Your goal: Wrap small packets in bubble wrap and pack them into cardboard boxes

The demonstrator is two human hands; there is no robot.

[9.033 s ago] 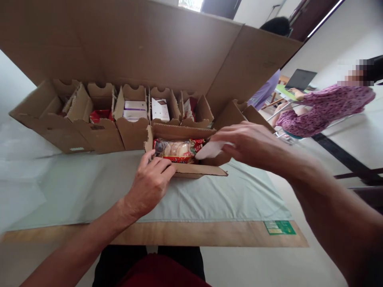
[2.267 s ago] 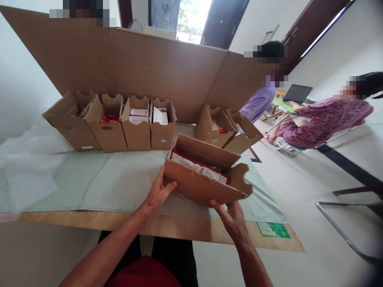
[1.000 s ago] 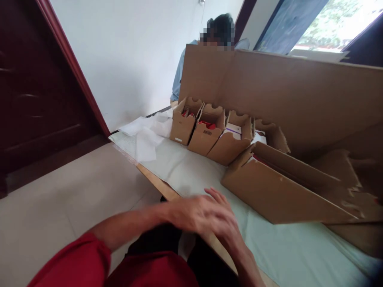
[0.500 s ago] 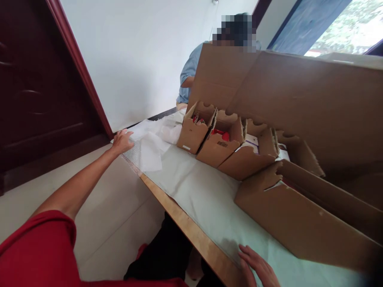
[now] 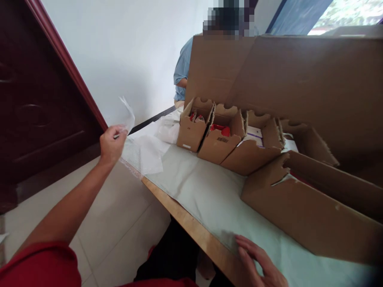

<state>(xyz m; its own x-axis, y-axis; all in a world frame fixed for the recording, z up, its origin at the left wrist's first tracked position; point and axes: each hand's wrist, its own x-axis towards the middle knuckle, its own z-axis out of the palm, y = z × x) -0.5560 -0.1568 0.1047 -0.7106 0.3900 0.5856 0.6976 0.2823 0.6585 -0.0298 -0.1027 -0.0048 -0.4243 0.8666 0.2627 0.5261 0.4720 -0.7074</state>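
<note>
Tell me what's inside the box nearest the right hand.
Inside the box, a thin strip of something red shows; the box's near side covers the rest, so I cannot name it.

- An indoor room, homelike; whether house or office cannot be told.
- Dark red panelled door [image 5: 38,99] beside a plain white wall [image 5: 125,48].
- Pale tiled floor [image 5: 125,227].
- Greenery [image 5: 341,14] outside through a bright opening [image 5: 369,12].
- Cloth-covered wooden surface [image 5: 203,195] with open cardboard boxes [image 5: 299,211], a makeshift workplace.
</note>
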